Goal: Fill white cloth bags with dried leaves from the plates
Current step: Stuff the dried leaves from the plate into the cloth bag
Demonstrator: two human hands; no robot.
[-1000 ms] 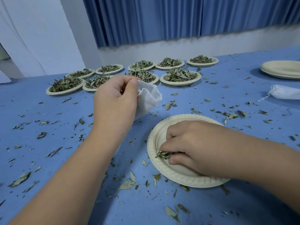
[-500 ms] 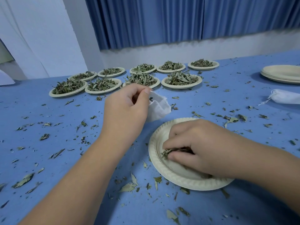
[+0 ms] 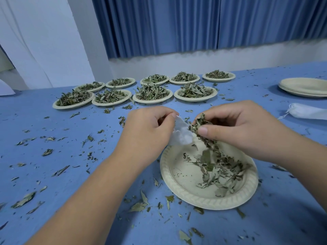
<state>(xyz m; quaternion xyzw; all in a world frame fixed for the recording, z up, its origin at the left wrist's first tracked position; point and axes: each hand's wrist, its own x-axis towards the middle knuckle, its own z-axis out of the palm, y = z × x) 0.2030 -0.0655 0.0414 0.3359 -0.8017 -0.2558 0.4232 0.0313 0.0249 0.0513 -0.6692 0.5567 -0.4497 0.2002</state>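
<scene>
Gripping the white cloth bag [image 3: 181, 137] with the left hand [image 3: 150, 128], curled tight on its mouth; pinching a clump of dried leaves [image 3: 200, 123] in the right hand [image 3: 235, 126], just beside that opening, above a leaf-strewn plate [image 3: 208, 203] on the blue counter [image 3: 70, 174]. Farther back, nine heaped plates [image 3: 152, 100]; rightward, a filled bag [image 3: 307, 114] near stacked empty plates [image 3: 304, 87].

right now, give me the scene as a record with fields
left hand: pinches white cloth bag above near plate
right hand: grips dried leaves beside the bag
near plate: some leaves, mostly right half
far plates: nine, heaped with leaves
far right: stack of empty plates, second bag nearby
table: blue, strewn with leaf bits
</scene>
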